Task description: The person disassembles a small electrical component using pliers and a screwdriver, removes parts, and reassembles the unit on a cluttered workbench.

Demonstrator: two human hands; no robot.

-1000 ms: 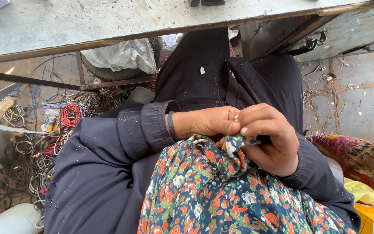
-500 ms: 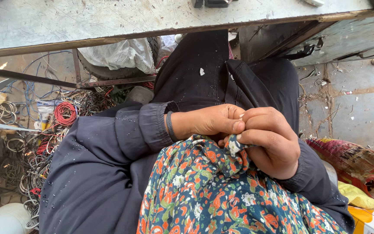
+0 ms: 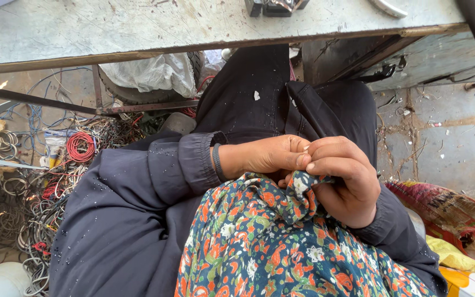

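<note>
Soft, even daylight, mild shadow under the bench, sharp focus, slight wide-angle edge distortion.

Left hand (image 3: 270,157) and right hand (image 3: 344,181) were bunched together over the floral cloth (image 3: 281,242); whatever the fingertips pinched was hidden in the fold. Cloth ran off the bottom edge. Palms not visible. Objects on the table (image 3: 138,27) cut off at the top edge. Wire pile (image 3: 56,170) on the floor too tangled to separate, partly behind the left sleeve (image 3: 133,203).
</note>
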